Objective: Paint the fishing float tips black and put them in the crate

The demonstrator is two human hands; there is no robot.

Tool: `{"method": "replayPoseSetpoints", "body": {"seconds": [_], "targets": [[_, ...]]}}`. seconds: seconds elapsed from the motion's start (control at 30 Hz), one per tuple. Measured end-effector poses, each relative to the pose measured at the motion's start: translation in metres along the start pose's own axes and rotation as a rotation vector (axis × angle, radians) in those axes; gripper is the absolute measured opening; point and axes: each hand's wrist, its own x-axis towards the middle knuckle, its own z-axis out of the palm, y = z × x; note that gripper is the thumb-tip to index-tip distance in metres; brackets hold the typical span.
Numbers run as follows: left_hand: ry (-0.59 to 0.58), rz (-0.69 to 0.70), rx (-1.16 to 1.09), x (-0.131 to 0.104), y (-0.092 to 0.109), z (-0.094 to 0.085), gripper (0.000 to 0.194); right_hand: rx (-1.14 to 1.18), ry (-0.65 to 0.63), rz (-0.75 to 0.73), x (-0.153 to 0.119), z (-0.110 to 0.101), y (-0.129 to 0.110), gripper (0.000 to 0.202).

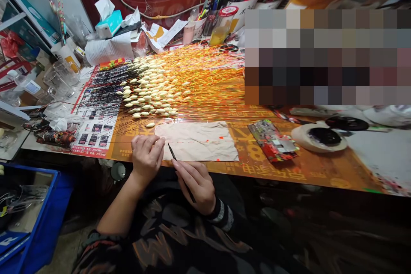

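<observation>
My left hand is closed in a pinch at the left edge of a crumpled cream cloth. It holds a fishing float, whose thin reddish tip reaches right over the cloth; its body is hidden by my fingers. A slim dark paintbrush is gripped in my right hand, its point up near my left fingertips. Behind the cloth lies a wide spread of fishing floats with cream bodies, black stems to the left and orange-yellow tips to the right. One loose float rests by the cloth's upper left corner.
Right of the cloth are a paint-smeared box and a tape roll with a black-filled middle. Glass mugs, a tissue box and a lidded jar stand behind. A blue crate sits lower left.
</observation>
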Motion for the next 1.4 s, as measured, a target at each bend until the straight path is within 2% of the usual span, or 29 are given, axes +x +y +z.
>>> {"method": "replayPoseSetpoints", "body": {"seconds": [1.03,1.4], "targets": [[0.007,-0.006,0.008,-0.0030,-0.0021,-0.0025,0.027,-0.009,-0.034,0.008,0.0037,0.0038,-0.0042,0.064],[-0.024,-0.044,0.023,-0.0073,-0.0063,-0.0040,0.026,0.030,0.004,-0.021,0.0003,0.0027,-0.0029,0.063]]}}
